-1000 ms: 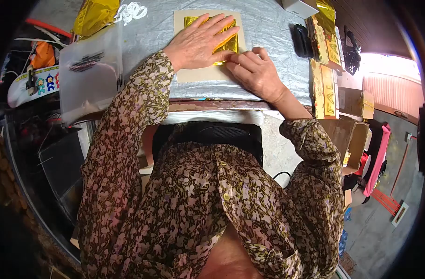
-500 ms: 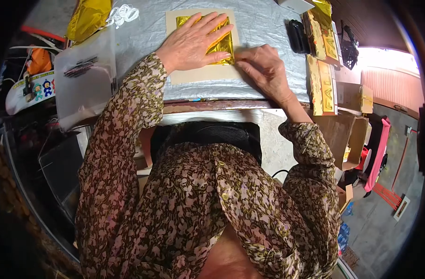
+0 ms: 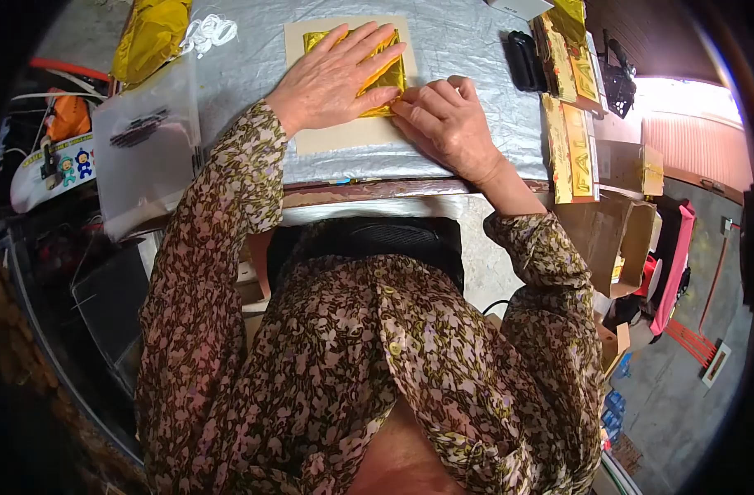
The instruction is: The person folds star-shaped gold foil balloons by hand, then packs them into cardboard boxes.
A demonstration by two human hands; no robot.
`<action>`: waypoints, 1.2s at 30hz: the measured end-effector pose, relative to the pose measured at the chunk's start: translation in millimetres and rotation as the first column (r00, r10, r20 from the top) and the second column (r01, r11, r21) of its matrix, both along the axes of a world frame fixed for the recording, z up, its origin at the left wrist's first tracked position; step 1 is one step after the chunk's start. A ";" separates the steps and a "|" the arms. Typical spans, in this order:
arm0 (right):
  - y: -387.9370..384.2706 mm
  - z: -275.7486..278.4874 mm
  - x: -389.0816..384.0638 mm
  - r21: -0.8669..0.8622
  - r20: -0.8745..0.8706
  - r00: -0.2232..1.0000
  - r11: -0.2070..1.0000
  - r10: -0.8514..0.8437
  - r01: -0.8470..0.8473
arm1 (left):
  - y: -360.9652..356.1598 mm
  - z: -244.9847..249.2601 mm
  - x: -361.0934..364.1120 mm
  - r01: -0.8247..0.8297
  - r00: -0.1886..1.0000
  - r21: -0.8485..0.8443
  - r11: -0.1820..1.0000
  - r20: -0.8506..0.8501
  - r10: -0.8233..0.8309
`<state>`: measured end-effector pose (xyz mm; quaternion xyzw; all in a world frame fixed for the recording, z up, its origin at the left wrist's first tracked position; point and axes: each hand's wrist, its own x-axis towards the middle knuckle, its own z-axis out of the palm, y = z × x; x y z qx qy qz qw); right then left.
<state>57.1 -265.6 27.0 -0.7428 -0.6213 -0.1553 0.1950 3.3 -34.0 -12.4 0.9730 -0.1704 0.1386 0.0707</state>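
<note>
A piece of shiny gold foil [image 3: 390,75] lies on a beige card [image 3: 335,142] on the silver-covered table. Flat across the foil rests my left hand [image 3: 331,87], its fingers spread and its thumb near the lower right corner. My right hand [image 3: 449,128] is closed at that same corner, fingertips pinched on the foil's edge beside the left thumb. The fingers partly hide what they grip.
Gold sheeting [image 3: 152,37] and a coil of white elastic cord [image 3: 209,33] are at the table's far left, above a translucent plastic sheet [image 3: 146,157]. A black case [image 3: 525,62] and yellow printed boxes [image 3: 568,153] line the right side.
My right hand has moved left, from beside the card's right edge onto the foil's lower right corner, with its fingers drawn together. My left hand stays flat on the foil.
</note>
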 end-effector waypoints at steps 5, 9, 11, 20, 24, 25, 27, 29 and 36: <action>3.4 11.3 5.5 -0.182 0.334 0.929 0.978 0.162 -0.105 | 0.5 -2.6 -0.6 0.007 1.000 -0.022 1.000 0.011 -0.007; 9.1 11.4 6.8 -0.213 0.396 0.890 0.965 0.228 -0.153 | 0.8 0.1 -0.9 0.013 1.000 -0.050 0.999 0.006 -0.013; 13.5 12.8 8.0 -0.233 0.369 0.892 0.955 0.262 -0.184 | 1.0 -3.3 -0.7 0.009 1.000 -0.052 0.999 0.012 -0.008; 20.4 5.0 9.9 -0.174 0.304 0.907 0.953 0.290 -0.247 | 0.7 -1.2 -1.6 0.003 1.000 -0.053 0.999 -0.006 -0.003; 10.2 -1.2 12.4 -0.129 0.224 0.930 0.955 0.291 -0.268 | 0.1 1.2 -2.2 0.003 1.000 -0.078 0.997 -0.009 -0.004; 7.6 -6.5 13.8 -0.104 0.179 0.943 0.959 0.279 -0.264 | 0.8 0.7 -2.1 0.000 1.000 -0.077 0.997 -0.009 0.000; 3.9 -10.0 15.7 -0.078 0.129 0.955 0.962 0.269 -0.260 | 1.0 -0.4 -2.2 0.013 1.000 -0.080 0.997 0.003 -0.013; -1.9 -7.8 16.0 -0.102 0.089 0.960 0.961 0.266 -0.257 | 0.0 -0.3 -3.0 0.004 1.000 -0.065 0.998 -0.009 -0.005; -21.4 5.3 5.5 -0.173 -0.137 0.988 0.981 0.070 -0.093 | 0.4 1.7 -2.5 0.017 1.000 -0.039 0.999 0.015 -0.017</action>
